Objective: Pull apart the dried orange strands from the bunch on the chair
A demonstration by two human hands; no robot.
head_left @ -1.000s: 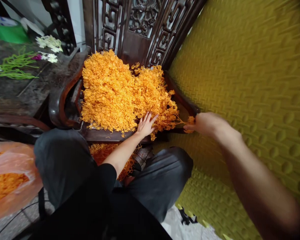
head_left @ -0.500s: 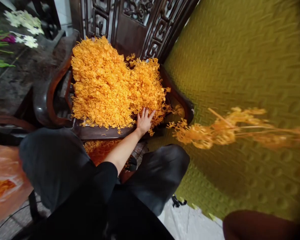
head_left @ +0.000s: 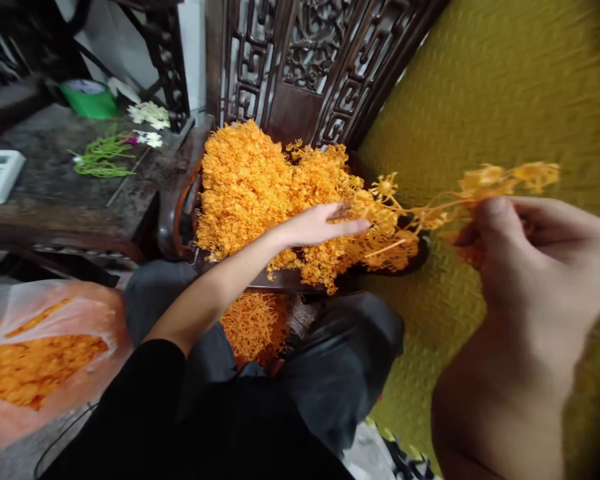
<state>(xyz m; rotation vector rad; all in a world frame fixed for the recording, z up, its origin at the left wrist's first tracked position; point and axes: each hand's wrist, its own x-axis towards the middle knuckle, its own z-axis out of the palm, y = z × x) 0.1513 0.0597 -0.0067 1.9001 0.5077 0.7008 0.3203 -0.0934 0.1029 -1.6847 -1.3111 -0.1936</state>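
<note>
Orange sprig [head_left: 430, 213] pinched — right hand [head_left: 525, 293], left hand [head_left: 320, 225] open

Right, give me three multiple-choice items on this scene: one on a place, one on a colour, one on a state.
1. Where does the big heap of orange flowers lie?
A. on the carved wooden chair
B. on the dark table
C. on the floor

2. What colour is the padded wall?
A. white
B. yellow
C. blue

3. What is the right hand doing?
A. lying flat, open
B. pinching an orange sprig
C. gripping a bag

Answers:
1 A, the heap fills the chair's seat.
2 B, the wall shows yellow throughout.
3 B, thumb and fingers close on the stems; the left hand hovers open over the heap.
</note>
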